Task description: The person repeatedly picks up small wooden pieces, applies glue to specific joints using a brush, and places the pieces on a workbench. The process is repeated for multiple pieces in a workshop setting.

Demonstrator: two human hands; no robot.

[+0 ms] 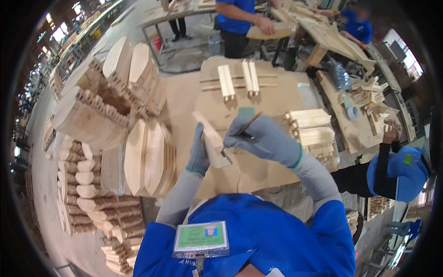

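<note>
My left hand [199,152], in a grey glove, is closed around the side of a pale wooden piece [211,138], held tilted above the cardboard-covered table. A thin, brown, stick-like tool [251,122] is gripped in my gloved right hand [265,141]; its exact kind is unclear. The tool's working end is mostly covered by my fingers, beside the right edge of the wooden piece. A slot or notch shows at the piece's near end. Just beyond my right hand lies a small green block or pad [246,112].
Curved wooden panels [150,157] stand stacked at left, with taller stacks [92,113] behind. Bundled wooden bars [314,131] lie at right. More bars [226,82] rest across thin strips at the table's far side. Co-workers [237,18] stand beyond and at right [399,173].
</note>
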